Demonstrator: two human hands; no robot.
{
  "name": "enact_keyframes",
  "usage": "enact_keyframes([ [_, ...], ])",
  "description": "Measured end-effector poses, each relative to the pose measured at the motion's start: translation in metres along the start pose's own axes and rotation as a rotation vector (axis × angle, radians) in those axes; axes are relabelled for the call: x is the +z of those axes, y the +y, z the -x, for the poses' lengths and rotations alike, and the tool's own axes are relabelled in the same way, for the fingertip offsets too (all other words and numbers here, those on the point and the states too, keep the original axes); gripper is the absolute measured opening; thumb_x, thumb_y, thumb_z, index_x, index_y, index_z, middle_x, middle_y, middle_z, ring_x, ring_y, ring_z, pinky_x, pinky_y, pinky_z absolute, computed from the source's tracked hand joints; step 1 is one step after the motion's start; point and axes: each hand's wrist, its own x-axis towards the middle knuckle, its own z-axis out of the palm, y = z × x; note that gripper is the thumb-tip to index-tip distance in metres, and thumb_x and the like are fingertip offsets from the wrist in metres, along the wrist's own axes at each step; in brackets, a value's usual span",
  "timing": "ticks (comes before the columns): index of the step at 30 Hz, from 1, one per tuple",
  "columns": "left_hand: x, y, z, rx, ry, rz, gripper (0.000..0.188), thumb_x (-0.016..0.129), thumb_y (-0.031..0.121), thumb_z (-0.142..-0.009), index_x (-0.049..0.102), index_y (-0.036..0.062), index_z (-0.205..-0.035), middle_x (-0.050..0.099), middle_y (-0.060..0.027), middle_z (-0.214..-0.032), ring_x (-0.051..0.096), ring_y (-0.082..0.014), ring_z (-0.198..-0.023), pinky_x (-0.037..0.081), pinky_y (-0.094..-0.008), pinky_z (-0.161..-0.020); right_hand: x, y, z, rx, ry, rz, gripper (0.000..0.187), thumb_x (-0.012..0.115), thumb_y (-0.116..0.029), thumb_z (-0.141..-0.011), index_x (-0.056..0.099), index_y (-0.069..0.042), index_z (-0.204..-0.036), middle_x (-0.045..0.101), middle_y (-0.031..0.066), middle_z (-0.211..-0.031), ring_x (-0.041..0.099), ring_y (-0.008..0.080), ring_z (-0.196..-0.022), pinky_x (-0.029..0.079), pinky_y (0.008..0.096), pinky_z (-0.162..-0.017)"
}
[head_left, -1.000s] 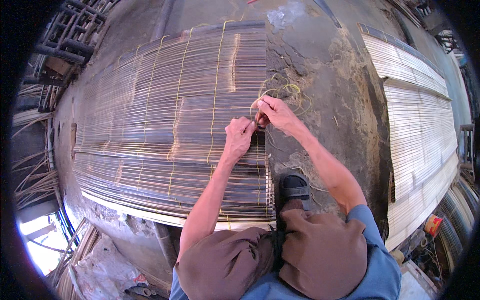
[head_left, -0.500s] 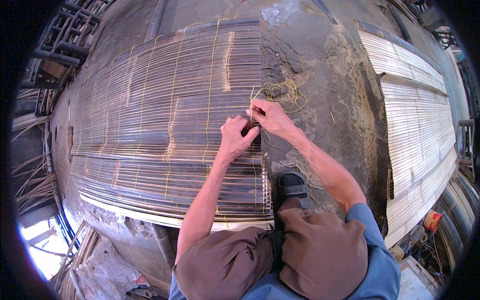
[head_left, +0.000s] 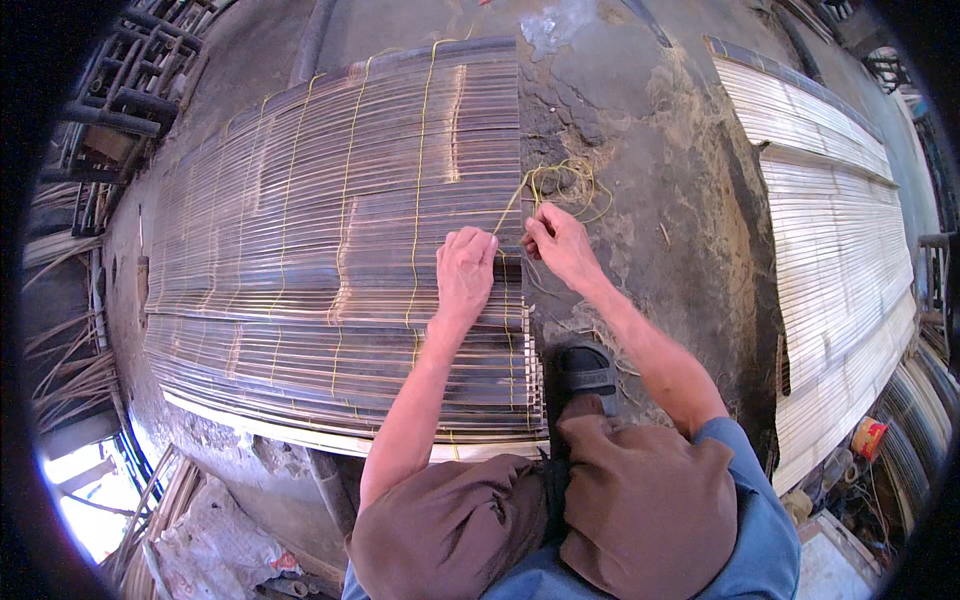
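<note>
A wide mat of thin dark slats (head_left: 385, 240), crossed by several lines of yellow cord, lies in front of me. My left hand (head_left: 466, 272) rests over the mat close to its right edge, its fingers closed on yellow cord that slants up from the fingertips. Just past that edge, my right hand (head_left: 560, 242) pinches another stretch of the same cord. Between and beyond the hands, the loose yellow cord (head_left: 572, 192) lies in loops on the floor. The fingertips of my left hand are partly hidden from view.
On the right lies a second, paler slatted mat (head_left: 830, 220). My sandalled foot (head_left: 585, 368) stands beside the near mat's right edge. Dark pole frames (head_left: 130, 110) stand at the far left, and a pale sack (head_left: 215, 540) lies at the lower left. A red tin (head_left: 868, 438) sits at the right.
My hands have moved apart: the right shifted right, off the mat's edge, and the left slid slightly left. The cord now slants from the left hand toward the loops.
</note>
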Motion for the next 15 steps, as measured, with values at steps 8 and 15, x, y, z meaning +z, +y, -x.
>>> enact_keyframes([
  [8,0.008,-0.013,-0.006,-0.141,-0.093,0.156,0.018,0.063,0.017,-0.092,0.063,0.0039,-0.08,0.059,-0.0103,-0.081,0.053,-0.0308,-0.079,0.043,-0.0426,-0.073,0.009,-0.058,-0.026,-0.192,-0.283,-0.012,0.019,0.052,-0.014,-0.103,0.056,-0.002,-0.089,0.065,0.003,-0.075,0.061,0.0086,-0.067,0.05,0.0272,-0.059],
  [15,0.014,-0.017,-0.003,-0.117,-0.079,0.128,0.015,0.062,0.017,-0.091,0.064,0.0058,-0.081,0.061,-0.0074,-0.084,0.054,-0.03,-0.08,0.042,-0.043,-0.075,-0.008,-0.031,-0.019,-0.045,-0.505,-0.052,0.024,0.05,-0.016,-0.105,0.063,-0.001,-0.12,0.062,0.0003,-0.077,0.057,0.0087,-0.068,0.049,0.0267,-0.064],
])
